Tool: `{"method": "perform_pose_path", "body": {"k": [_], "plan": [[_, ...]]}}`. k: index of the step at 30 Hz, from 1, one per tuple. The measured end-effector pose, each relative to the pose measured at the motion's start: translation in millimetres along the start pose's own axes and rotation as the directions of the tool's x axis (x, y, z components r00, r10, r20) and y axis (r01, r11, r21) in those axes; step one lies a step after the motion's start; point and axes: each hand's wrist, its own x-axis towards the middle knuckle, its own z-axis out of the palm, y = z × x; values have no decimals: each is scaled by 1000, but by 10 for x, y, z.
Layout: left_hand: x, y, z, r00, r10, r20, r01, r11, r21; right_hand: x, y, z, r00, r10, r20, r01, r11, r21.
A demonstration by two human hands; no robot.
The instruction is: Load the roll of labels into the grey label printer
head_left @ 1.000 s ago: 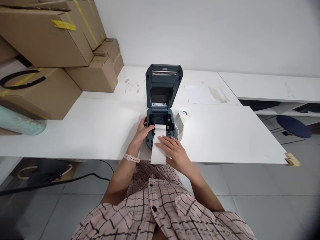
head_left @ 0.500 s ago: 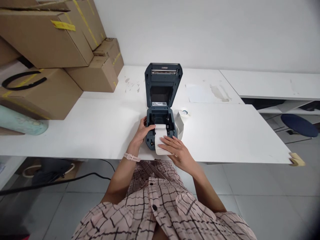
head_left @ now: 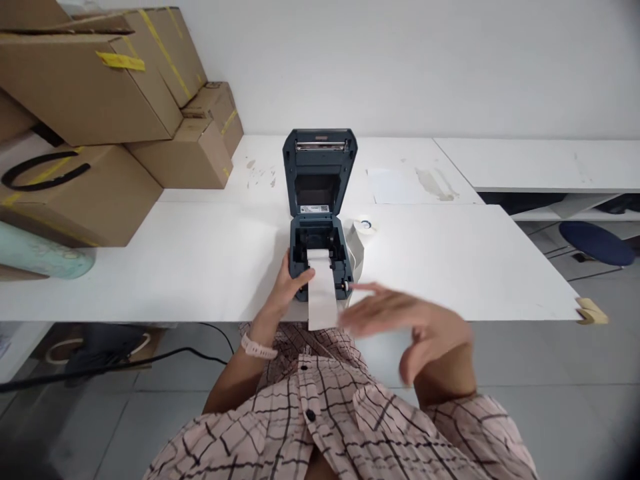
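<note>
A dark blue-grey label printer (head_left: 297, 293) stands near the table's front edge with its lid (head_left: 320, 170) raised. From inside it a white strip of label paper (head_left: 323, 300) runs forward past the table edge. My left hand (head_left: 286, 287) grips the printer's left side, its fingers along the outside and its thumb over the strip's left edge. My right hand (head_left: 410, 323), smeared by motion, is in the air to the right of the strip, fingers stretched out and holding nothing. A small white roll of labels (head_left: 364, 227) lies on the table just right of the printer.
Cardboard boxes (head_left: 85, 87) are stacked at the left, with a pale green cylinder (head_left: 50, 250) in front of them. A white sheet (head_left: 387, 185) lies on the table (head_left: 450, 267). A blue stool (head_left: 597, 243) stands at the right.
My right hand has come off the paper and swung right, toward me. The strip now reaches further over the front edge. My left thumb has shifted slightly toward me along the strip.
</note>
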Motion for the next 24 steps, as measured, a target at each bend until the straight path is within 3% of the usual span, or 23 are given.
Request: {"method": "perform_pose_path", "body": {"k": [1,2,4,5,7,10,12,14,19,24], "plan": [[-136,-23,35,999,-45,-16,45,999,12,68,0,-177,990,12,-141,-16,999,-31],[-266,-45,71,997,-65,-41,67,997,31,169,53,-356,947,72,-313,-102,991,-82],[-480,-91,132,994,-100,-52,102,994,47,457,317,-698,767,177,-616,-328,934,-140],[-554,-113,156,994,-96,-57,98,994,50,628,509,-853,686,200,-699,-393,911,-126],[-634,-152,183,996,-74,-54,76,996,42,965,920,-1103,608,253,-753,-433,900,-47],[-646,-175,160,998,-51,-46,52,999,16,1278,1305,-1240,606,346,-716,-439,896,62],[-635,-163,93,999,-46,-17,46,999,4,1271,1285,-1138,622,327,-712,-426,904,43],[-630,-139,-8,999,-50,21,50,999,6,1103,1087,-900,633,275,-724,-420,907,-23],[-573,-72,-207,997,-61,-50,62,998,26,482,511,-29,637,281,-718,-492,865,-99],[-392,99,-43,995,1,-101,4,999,49,226,393,608,667,448,-595,-632,763,-134]]}}
